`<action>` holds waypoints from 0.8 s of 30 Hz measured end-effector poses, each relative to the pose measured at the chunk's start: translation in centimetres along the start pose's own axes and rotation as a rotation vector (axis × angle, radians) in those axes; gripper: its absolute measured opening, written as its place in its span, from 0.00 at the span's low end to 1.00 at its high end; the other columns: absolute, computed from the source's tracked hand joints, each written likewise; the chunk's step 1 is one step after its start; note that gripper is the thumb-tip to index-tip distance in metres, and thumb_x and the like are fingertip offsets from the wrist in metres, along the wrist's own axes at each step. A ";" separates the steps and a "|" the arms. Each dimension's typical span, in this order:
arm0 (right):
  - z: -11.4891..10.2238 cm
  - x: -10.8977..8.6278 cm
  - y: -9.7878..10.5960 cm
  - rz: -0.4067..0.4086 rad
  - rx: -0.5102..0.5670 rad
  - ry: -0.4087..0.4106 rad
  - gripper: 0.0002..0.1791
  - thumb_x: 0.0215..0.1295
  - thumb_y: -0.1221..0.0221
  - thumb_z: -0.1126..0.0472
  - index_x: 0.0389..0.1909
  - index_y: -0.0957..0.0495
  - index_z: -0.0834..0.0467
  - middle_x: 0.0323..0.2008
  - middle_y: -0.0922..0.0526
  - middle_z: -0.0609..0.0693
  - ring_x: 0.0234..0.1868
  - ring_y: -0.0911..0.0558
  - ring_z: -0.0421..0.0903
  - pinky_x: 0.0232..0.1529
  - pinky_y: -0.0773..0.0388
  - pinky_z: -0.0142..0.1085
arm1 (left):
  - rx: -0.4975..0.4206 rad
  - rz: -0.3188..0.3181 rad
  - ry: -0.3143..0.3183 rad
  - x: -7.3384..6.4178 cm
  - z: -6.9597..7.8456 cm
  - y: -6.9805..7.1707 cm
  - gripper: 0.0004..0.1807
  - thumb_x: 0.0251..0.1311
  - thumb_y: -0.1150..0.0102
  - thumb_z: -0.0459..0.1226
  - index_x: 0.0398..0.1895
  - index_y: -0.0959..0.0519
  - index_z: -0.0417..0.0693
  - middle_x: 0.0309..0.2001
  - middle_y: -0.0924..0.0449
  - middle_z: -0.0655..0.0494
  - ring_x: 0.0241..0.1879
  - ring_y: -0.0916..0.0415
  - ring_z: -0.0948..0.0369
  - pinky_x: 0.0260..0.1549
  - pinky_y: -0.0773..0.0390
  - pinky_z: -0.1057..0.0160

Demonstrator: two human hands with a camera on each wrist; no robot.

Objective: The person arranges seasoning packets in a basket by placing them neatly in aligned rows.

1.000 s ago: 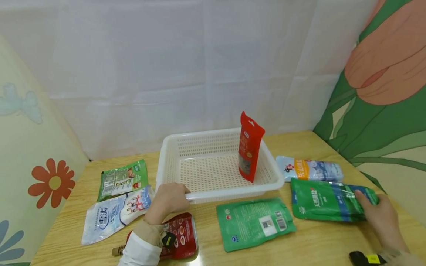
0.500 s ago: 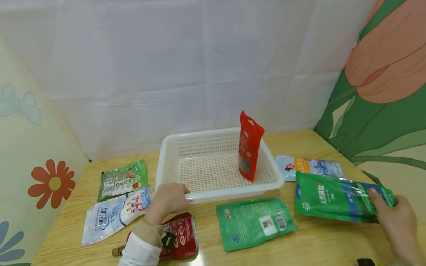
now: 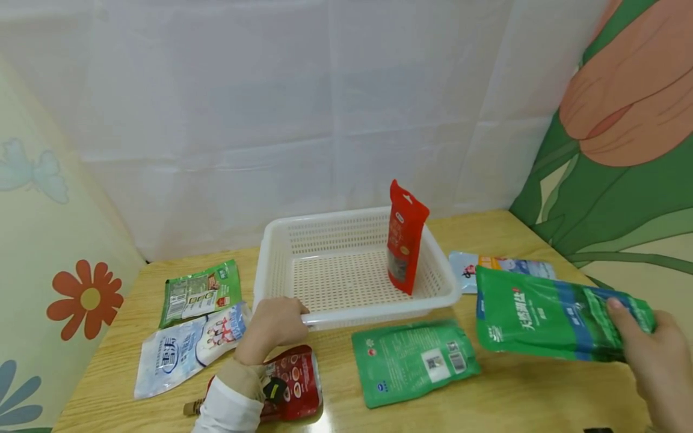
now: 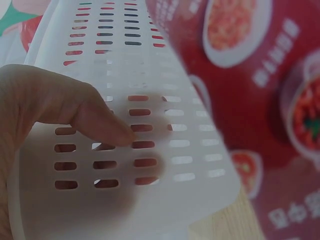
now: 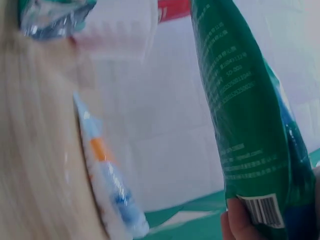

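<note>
My left hand grips the near left rim of a white plastic basket; in the left wrist view the thumb presses on the slotted wall, and the fingers show dimly through it. A red pouch stands upright inside the basket at its right end. At the right, my right hand holds a green and blue salt pouch by its right end, thumb on the front. The pouch is raised over the table; the right wrist view shows its printed back with a barcode and fingertips behind it.
A green pouch lies in front of the basket, and a blue and orange packet behind the held pouch. Left of the basket lie a green packet and a white-blue pouch. Under my left forearm is a red spouted pouch.
My right hand has lifted the green and blue salt pouch off the table and shifted it right and toward me, tilting it. My left hand and the basket have stayed in place.
</note>
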State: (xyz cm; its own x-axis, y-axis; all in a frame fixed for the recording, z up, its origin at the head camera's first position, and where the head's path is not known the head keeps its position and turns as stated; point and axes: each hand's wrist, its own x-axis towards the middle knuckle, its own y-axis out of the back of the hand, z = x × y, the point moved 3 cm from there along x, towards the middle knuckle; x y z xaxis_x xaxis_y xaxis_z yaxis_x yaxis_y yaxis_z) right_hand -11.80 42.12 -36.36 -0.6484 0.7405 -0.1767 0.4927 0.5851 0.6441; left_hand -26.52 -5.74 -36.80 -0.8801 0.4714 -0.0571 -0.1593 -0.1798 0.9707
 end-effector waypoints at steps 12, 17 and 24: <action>-3.0 -2.0 -2.9 -0.161 0.077 0.276 0.39 0.72 0.59 0.43 0.63 0.50 0.77 0.32 0.27 0.49 0.24 0.27 0.30 0.24 0.23 0.30 | -0.014 0.004 0.016 -0.1 0.2 0.1 0.09 0.38 0.46 0.32 0.10 0.30 0.54 0.13 0.36 0.60 0.17 0.40 0.62 0.17 0.41 0.65; -3.9 -3.2 -4.4 -0.191 0.126 0.300 0.34 0.72 0.57 0.45 0.56 0.45 0.75 0.28 0.28 0.40 0.23 0.24 0.32 0.24 0.21 0.31 | -0.013 0.008 0.001 -0.2 0.4 0.1 0.07 0.37 0.46 0.32 0.11 0.27 0.53 0.14 0.33 0.58 0.17 0.38 0.61 0.18 0.39 0.64; -5.2 -4.8 -6.6 -0.246 0.140 0.353 0.37 0.73 0.56 0.45 0.64 0.49 0.73 0.29 0.26 0.40 0.24 0.23 0.33 0.25 0.20 0.33 | 0.013 0.040 -0.039 -0.5 0.4 0.3 0.04 0.38 0.44 0.34 0.15 0.24 0.53 0.15 0.30 0.58 0.18 0.36 0.60 0.18 0.36 0.62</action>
State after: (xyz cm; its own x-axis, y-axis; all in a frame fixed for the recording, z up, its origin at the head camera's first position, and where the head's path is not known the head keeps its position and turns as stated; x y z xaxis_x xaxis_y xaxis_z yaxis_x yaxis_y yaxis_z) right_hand -15.00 33.01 -35.85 -0.9024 0.4298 -0.0320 0.3570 0.7870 0.5031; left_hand -25.99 -5.70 -36.44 -0.8675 0.4974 -0.0094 -0.1184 -0.1881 0.9750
